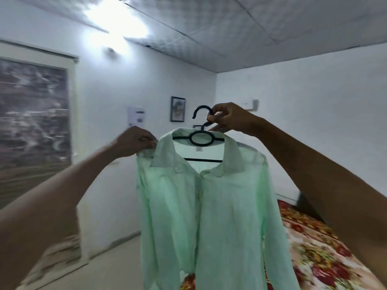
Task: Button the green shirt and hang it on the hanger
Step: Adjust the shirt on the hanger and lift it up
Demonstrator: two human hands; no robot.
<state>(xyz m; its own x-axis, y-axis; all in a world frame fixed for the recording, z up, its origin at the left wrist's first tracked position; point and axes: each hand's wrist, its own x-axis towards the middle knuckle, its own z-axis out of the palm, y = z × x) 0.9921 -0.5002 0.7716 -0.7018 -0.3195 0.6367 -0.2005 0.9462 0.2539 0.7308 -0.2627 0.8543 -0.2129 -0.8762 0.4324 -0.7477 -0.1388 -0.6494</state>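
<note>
The pale green shirt (211,210) hangs in mid-air in front of me on a black plastic hanger (201,138). Its front placket looks closed from the collar down. My right hand (229,119) is raised and pinches the hanger's neck just under the hook. My left hand (134,142) grips the shirt's left shoulder seam beside the collar. The hanger's bar shows through the open neck; its arms are hidden inside the shirt.
A bed with a red floral cover (318,248) lies low at the right. White walls carry a framed picture (178,109) and a paper sheet (135,115). A curtained window (33,130) fills the left side, with pale floor (109,266) below.
</note>
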